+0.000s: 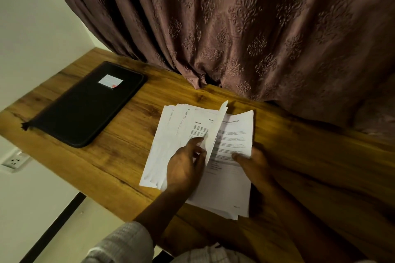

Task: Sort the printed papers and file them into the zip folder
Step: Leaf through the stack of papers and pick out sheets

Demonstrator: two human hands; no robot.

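Black and zipped shut, the zip folder lies flat on the wooden desk with a white label on its cover. Nothing of its inside shows, and no paper lies on it. Its long axis runs diagonally from the near left, where the zip pull sits, toward the far right by the brown curtain.

The printed papers lie well apart from it, to its right, on the desk in front of the person. They form a fanned pile on the left and a squarer stack on the right, with long sides running away from the person and headings at the far end. Between the two a lifted sheet stands on edge, its free corner pointing up and away.

The left hand rests on the fanned pile with the index finger stretched forward, pinching the sheet's lower part against the thumb. The right hand grips the stack's right edge, thumb on top and fingers hidden beneath.
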